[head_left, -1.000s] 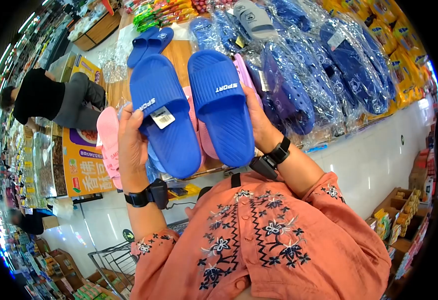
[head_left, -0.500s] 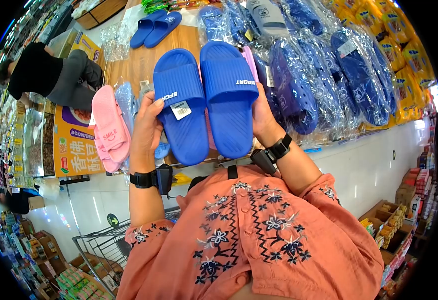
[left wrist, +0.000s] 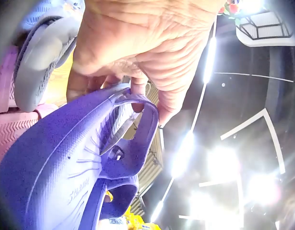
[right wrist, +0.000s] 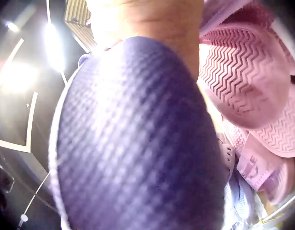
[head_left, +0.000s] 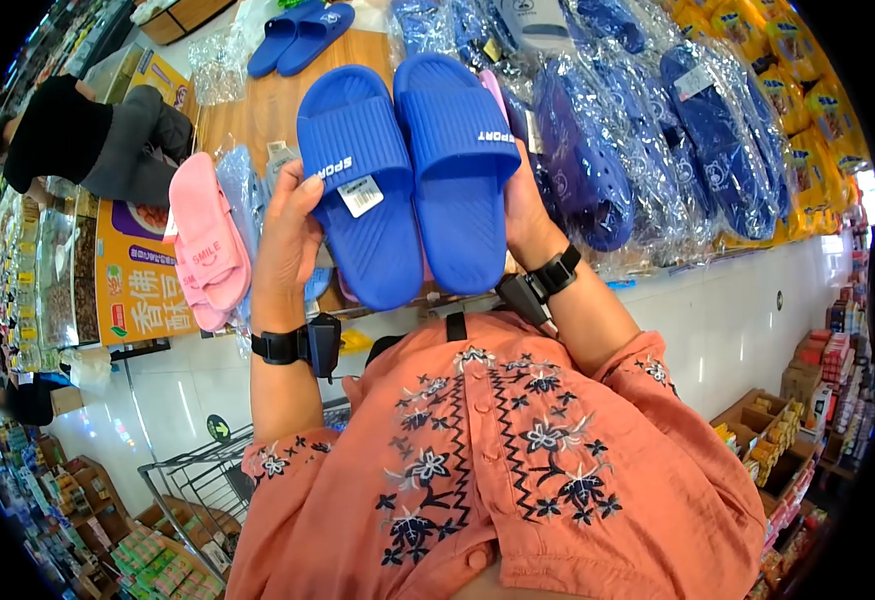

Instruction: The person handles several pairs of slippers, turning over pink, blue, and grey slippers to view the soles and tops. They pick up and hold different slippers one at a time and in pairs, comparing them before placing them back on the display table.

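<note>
A pair of blue ribbed slides hangs over the table in the head view, toes pointing away, with SPORT on each strap. My left hand [head_left: 293, 225] grips the left slide [head_left: 373, 250] at its outer edge, thumb at the strap beside a white barcode tag [head_left: 362, 196]. The left wrist view shows the fingers [left wrist: 92, 84] curled at the strap opening. With my right hand [head_left: 526, 210] I hold the right slide [head_left: 458, 235] by its outer side, most fingers hidden beneath. Its textured sole [right wrist: 138, 139] fills the right wrist view. The slides' inner edges lie close together.
Pink slides [head_left: 216, 262] lie left on the wooden table [head_left: 243, 110], another blue pair [head_left: 303, 38] behind. Plastic-wrapped blue footwear [head_left: 648, 150] and yellow packets [head_left: 808, 170] fill the right side. A person in black [head_left: 68, 130] bends at the left. Below stands a wire cart [head_left: 183, 480].
Both slides have come closer together, the left one shifting right and turning straighter. They now sit higher in the head view, which has itself shifted. Both hands keep their hold.
</note>
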A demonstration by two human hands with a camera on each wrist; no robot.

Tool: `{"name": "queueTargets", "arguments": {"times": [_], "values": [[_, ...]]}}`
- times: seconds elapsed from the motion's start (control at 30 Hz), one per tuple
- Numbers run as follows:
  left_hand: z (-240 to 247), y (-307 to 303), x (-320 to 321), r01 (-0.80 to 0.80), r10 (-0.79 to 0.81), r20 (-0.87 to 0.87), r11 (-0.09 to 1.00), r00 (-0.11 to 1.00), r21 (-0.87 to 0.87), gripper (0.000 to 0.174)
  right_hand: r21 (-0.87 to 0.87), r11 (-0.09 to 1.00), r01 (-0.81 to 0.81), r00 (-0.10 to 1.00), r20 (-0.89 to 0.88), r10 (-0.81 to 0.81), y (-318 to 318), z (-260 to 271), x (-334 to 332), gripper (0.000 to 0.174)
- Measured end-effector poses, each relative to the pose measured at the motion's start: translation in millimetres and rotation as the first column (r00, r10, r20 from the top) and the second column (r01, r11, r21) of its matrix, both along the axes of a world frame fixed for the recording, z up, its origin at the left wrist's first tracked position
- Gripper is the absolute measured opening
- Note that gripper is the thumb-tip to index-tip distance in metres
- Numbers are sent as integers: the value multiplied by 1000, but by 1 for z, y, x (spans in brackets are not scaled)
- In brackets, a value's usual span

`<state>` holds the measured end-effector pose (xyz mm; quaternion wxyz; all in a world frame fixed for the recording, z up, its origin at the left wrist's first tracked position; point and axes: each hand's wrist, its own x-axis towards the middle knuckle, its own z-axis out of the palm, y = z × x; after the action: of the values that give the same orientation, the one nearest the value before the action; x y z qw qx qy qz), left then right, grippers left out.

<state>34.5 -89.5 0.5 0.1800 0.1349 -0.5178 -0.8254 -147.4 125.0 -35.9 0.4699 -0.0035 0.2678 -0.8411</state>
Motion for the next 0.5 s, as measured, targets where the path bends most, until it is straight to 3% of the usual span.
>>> {"name": "queueTargets", "arguments": {"times": [0.1,0.27,0.5], "values": [[-1,0,-1,-10,10,-7,1000,1000,6,45,7,1000,16,1000,1,-16,-3,0,-2,55],[3,6,-1,-44,44,6,998,999,50,35,-5,998,56,997,-60,-57,-2,0,0,54],[0,5,-2,-64,75,-77,989,994,130,35,-62,998,4,999,43,-1,-1,-8,-5,54]]}}
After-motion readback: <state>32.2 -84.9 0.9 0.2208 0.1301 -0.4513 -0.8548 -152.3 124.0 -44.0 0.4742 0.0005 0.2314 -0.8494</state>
